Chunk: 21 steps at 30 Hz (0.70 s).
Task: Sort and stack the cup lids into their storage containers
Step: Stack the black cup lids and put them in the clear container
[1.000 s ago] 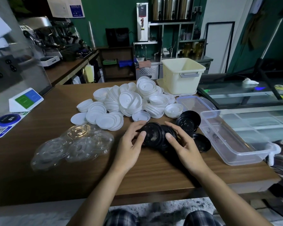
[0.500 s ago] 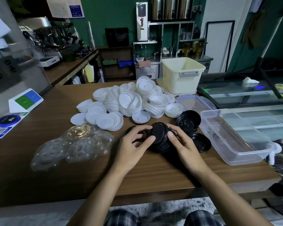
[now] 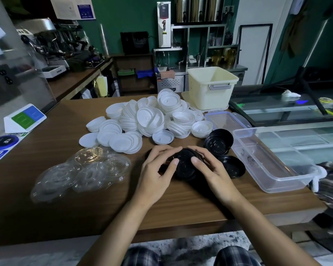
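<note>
**Both hands draw in on the black lids**

Both hands have drawn closer together over the last second. Back then the black lids lay fanned in a loose overlap between spread fingers. Now they sit bunched into one tighter pile at the middle of the counter, near the person's edge. The left hand curls round the pile from nine o'clock and the right hand from three o'clock. Each thumb presses on top, so both are clamped on the same lids. From where I stand I can't quite tell whether every lid has nested or some sit askew underneath.

To my eye the black batch is nearly squared up and ready to lift. The clear tub waits at three o'clock of the hands, with no lids stacked in it that I can see. A second black stack at one o'clock and a loose black lid just beside the right hand have not shifted. Neither have the white lids at twelve o'clock, the clear lids at nine, or the cream bin beyond.
</note>
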Tool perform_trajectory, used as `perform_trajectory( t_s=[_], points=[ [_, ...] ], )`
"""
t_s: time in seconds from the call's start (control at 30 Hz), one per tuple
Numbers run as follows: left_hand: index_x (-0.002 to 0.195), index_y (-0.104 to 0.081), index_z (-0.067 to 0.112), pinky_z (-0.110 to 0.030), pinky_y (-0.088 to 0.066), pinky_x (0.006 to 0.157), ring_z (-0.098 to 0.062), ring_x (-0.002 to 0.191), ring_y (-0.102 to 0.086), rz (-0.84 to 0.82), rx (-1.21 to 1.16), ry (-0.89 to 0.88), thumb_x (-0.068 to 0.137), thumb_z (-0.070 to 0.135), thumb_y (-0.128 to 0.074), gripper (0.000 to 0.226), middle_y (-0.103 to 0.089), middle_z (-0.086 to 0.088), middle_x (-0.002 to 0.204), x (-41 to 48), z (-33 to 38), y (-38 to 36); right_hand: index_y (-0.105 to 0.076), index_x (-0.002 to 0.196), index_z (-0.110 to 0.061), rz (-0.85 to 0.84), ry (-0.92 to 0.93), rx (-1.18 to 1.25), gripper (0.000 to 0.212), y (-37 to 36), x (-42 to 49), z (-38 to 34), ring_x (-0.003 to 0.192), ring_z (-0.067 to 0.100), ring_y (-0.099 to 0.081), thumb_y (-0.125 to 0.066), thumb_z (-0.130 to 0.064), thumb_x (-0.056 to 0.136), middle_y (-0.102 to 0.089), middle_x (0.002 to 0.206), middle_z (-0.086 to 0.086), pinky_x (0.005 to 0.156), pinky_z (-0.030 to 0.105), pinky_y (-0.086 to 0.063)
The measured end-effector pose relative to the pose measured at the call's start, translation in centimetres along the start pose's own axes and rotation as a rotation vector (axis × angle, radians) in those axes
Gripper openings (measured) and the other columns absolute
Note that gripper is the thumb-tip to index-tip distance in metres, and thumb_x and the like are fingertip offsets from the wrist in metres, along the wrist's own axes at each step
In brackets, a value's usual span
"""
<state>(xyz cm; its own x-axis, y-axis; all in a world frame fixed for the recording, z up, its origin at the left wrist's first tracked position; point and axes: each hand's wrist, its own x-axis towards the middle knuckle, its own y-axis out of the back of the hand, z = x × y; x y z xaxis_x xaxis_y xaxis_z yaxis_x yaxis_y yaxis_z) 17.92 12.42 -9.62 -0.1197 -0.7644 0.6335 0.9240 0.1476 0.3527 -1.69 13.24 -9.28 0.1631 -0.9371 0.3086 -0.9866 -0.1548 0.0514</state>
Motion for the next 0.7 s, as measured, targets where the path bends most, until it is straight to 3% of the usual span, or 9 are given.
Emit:
perform_trajectory(
  t_s=[0.17,0.3,0.43,0.6,0.7],
  points=[
    [0.136,-0.069,0.025,-0.034,-0.053,0.101,-0.019,0.123,-0.061,-0.039,0.008,0.015,0.099,0.018,-0.069,0.037,-0.061,0.009,0.123,0.12,0.06,-0.08,-0.066,0.135,-0.015,-0.014,0.016,0.025,0.037,0.01,-0.01,-0.11,0.129,0.014,-0.064,-0.057,-0.019,0.099,-0.072,0.132,-0.001,0.106,0.02,-0.047],
    [0.132,-0.069,0.025,-0.032,-0.056,0.101,-0.014,0.123,-0.064,-0.017,-0.177,0.202,0.095,0.018,-0.076,0.039,-0.066,0.011,0.128,0.13,0.0,-0.28,-0.066,0.135,-0.016,0.005,0.032,0.021,0.039,0.01,0.05,-0.11,0.127,0.013,-0.063,-0.056,-0.017,0.097,-0.072,0.131,-0.003,0.105,0.018,-0.045],
    [0.124,-0.07,0.032,-0.038,-0.053,0.105,-0.011,0.122,-0.067,-0.052,-0.278,0.306,0.09,0.04,-0.073,0.034,-0.072,0.012,0.126,0.1,0.19,-0.29,-0.063,0.138,-0.025,0.005,0.021,0.068,0.045,0.04,0.01,0.0,0.128,0.014,-0.063,-0.057,-0.015,0.095,-0.07,0.132,-0.003,0.108,0.023,-0.047],
    [0.121,-0.067,0.025,-0.026,-0.051,0.1,-0.013,0.122,-0.066,-0.123,-0.316,0.292,0.096,0.017,-0.075,0.027,-0.073,0.009,0.122,0.19,0.25,-0.07,-0.064,0.138,-0.021,0.01,0.01,0.03,0.044,-0.04,-0.38,-0.21,0.124,0.013,-0.067,-0.077,-0.015,0.096,-0.074,0.128,-0.002,0.105,0.021,-0.048],
    [0.118,-0.065,0.026,-0.022,-0.05,0.096,-0.013,0.117,-0.067,-0.139,-0.3,0.279,0.095,0.018,-0.075,0.026,-0.073,0.009,0.118,0.18,0.3,-0.03,-0.069,0.133,-0.016,0.022,0.021,0.022,0.043,-0.06,-0.41,-0.28,0.121,0.013,-0.068,-0.077,-0.017,0.091,-0.075,0.125,0.0,0.105,0.023,-0.049]
  ],
)
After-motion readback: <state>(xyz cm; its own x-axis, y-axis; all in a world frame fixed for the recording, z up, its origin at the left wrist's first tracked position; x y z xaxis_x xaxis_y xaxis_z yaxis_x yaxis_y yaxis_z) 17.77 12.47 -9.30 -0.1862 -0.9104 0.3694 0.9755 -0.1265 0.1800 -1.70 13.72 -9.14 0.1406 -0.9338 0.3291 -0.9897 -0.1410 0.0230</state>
